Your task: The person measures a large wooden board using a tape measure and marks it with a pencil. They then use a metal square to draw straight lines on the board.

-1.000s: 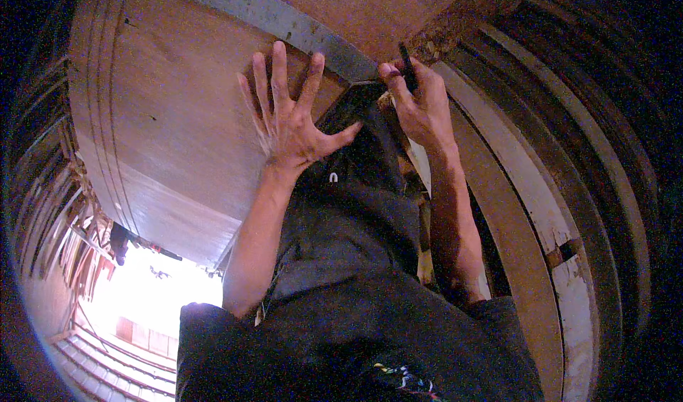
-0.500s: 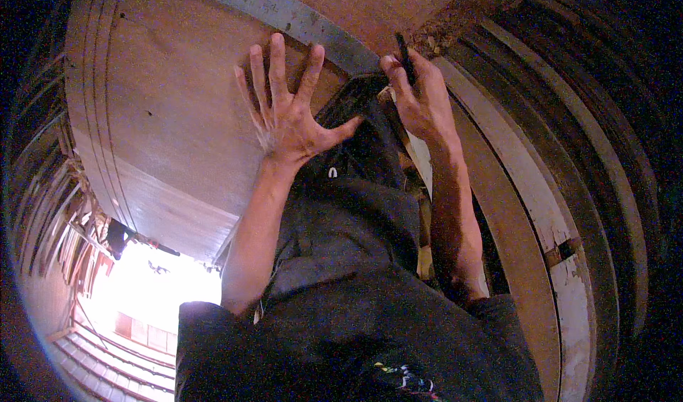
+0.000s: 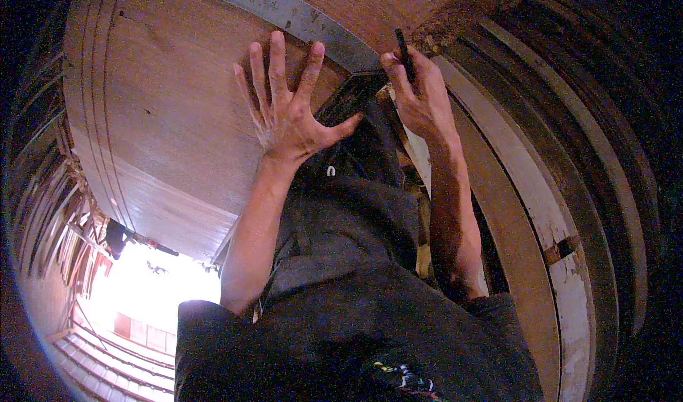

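My left hand [image 3: 290, 121] has its fingers spread wide, with nothing held. It is over or against a broad brown wooden board [image 3: 178, 110]; whether the palm touches the wood I cannot tell. Its fingertips reach close to a grey strip [image 3: 299, 18] that runs along the board's far edge. To the right, my right hand [image 3: 425, 107] is closed round a slim black pen-like stick [image 3: 400, 43], whose upper end sticks out past the thumb. The stick's lower part is hidden in the fingers, so its exact kind does not show.
Long planks [image 3: 544, 210], some with worn pale paint, stand in rows at the right. Another brown board [image 3: 398, 3] lies beyond the grey strip. Brown crumbly debris [image 3: 469, 21] gathers at its right end. Bright light enters through an opening [image 3: 163, 281] at lower left.
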Demonstrator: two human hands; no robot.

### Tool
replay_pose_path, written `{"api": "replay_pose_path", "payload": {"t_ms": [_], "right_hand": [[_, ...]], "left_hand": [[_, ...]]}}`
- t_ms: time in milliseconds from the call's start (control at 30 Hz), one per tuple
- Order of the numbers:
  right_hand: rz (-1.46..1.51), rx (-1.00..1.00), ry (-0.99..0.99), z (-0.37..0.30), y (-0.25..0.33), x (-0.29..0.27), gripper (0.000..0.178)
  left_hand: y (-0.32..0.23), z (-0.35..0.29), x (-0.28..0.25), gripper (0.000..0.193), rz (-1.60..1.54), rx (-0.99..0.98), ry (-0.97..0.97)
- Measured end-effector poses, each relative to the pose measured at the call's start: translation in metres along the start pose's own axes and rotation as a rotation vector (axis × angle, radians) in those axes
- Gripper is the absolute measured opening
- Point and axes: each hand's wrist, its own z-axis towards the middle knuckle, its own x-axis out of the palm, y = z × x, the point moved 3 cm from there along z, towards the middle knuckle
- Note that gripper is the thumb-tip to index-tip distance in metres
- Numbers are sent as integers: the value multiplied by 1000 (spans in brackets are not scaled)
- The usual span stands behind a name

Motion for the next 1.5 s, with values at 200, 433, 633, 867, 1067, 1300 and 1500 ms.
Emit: {"api": "replay_pose_path", "payload": {"t_ms": [200, 433, 633, 867, 1067, 1300, 1500], "right_hand": [[30, 9, -147, -4, -3, -7, 25], [-104, -333, -279, -9, 52, -38, 36], [28, -328, -299, 4, 49, -14, 23], [-279, -616, -249, 9, 53, -25, 11], [-211, -653, -272, 15, 62, -26, 11], [-238, -694, -248, 16, 55, -18, 17], [-241, -432, -237, -20, 55, -45, 25]], "left_hand": [[-1, 0, 2, 108, 3, 9, -35], [-2, 1, -3, 107, -39, -11, 17], [-2, 2, -2, 113, -64, 12, 10], [-2, 1, -3, 111, -70, 16, -45], [-2, 0, 1, 108, -63, 19, -57], [3, -1, 5, 104, -80, 34, -94], [8, -14, -2, 101, 22, -8, -2]]}}
